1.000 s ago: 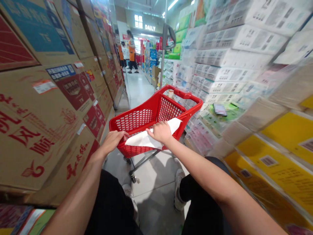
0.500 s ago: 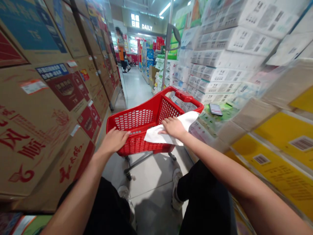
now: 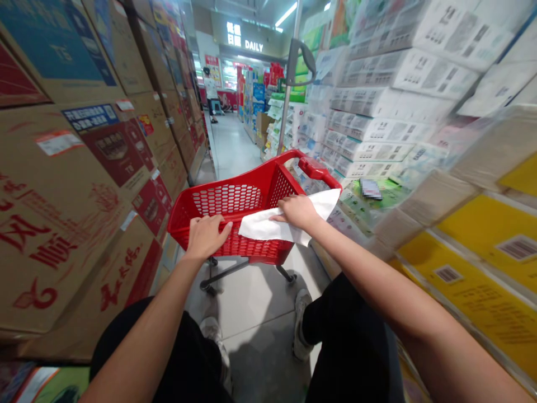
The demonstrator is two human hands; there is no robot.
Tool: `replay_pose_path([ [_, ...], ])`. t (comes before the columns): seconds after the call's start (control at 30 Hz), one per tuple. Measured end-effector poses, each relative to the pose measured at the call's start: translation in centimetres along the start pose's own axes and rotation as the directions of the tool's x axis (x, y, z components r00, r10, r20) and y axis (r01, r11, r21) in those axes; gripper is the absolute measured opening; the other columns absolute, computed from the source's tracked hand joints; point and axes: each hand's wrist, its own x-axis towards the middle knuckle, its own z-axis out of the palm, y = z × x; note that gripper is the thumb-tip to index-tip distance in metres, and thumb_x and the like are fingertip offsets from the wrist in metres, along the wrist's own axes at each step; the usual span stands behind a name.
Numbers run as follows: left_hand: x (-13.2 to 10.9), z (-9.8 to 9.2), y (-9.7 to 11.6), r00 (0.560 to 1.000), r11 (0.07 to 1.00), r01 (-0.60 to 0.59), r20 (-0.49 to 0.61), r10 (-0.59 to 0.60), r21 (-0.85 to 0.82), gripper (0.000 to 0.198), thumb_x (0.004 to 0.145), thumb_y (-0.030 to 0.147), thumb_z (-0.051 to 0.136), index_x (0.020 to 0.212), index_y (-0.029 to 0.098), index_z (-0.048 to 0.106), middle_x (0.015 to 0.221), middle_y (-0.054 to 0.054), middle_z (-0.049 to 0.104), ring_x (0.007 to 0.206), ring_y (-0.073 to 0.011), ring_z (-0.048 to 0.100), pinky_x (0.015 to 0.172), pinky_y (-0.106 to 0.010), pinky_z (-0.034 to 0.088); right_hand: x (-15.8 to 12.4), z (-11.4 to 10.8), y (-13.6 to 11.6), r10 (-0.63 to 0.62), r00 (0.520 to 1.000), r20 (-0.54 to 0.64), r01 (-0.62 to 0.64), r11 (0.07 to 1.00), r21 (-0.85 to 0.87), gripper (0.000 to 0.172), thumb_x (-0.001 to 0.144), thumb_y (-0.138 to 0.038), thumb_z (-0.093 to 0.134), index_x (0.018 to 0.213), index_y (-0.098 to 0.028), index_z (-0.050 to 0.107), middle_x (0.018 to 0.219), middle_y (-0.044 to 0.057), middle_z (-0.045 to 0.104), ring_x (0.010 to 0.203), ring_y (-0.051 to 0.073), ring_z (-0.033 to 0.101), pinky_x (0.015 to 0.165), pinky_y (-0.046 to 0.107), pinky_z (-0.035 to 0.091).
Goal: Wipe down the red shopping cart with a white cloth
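In front of me stands a small red shopping cart with a perforated basket and a red handle at its right end. My left hand is closed over the near rim of the basket, its thumb on the near side. A white cloth drapes over the same rim farther right, one corner reaching up toward the handle. My right hand presses the cloth against the rim, fingers wrapped over the top. The part of the rim beneath the cloth is hidden.
Cardboard boxes are stacked along the left. White tissue packs and yellow cartons line the right, with a phone lying on green packs. A grey-handled pole rises behind the cart. A person is far down the aisle.
The cart has shifted and turned slightly to the left. My left hand has moved right and up along the rim. The cloth has slid a little left. Another person now shows down the aisle.
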Motion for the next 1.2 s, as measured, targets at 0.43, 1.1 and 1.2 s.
replay_pose_path([
  [0.43,-0.2,0.2,-4.9,0.993,0.995,0.070,-0.091,-0.076,-0.068,0.036,0.091,0.045,0.037,0.073,0.024,0.058,0.085,-0.005,0.073,0.094,-0.0252,0.061,0.110,-0.048,0.025,-2.1,-2.1,3.0,-0.186,0.975,-0.124,0.177,0.981,-0.076,0.060,0.100,-0.064,0.029,0.116,-0.017,0.062,0.108,0.014,0.065,0.096,0.027,0.056,0.076,0.034,0.034],
  [1.1,-0.5,-0.1,0.3,0.963,0.980,0.120,-0.220,-0.153,-0.156,0.032,0.095,0.037,0.036,0.100,0.023,0.064,0.111,-0.008,0.070,0.107,-0.0274,0.056,0.100,-0.046,0.029,-4.8,-3.7,2.9,-0.065,0.982,-0.176,0.064,0.998,-0.014,0.062,0.104,-0.058,0.020,0.103,-0.019,0.068,0.095,0.012,0.069,0.094,0.025,0.055,0.084,0.037,0.033],
  [1.2,-0.5,-0.3,4.5,0.985,0.974,-0.037,-0.171,-0.002,-0.225,0.027,0.091,0.036,0.044,0.108,0.023,0.061,0.112,-0.009,0.067,0.111,-0.0278,0.054,0.103,-0.045,0.029,-4.8,-3.9,1.3,-0.021,0.977,-0.212,0.021,1.000,-0.001,0.062,0.103,-0.059,0.021,0.099,-0.018,0.068,0.092,0.013,0.068,0.093,0.026,0.054,0.082,0.036,0.032],
])
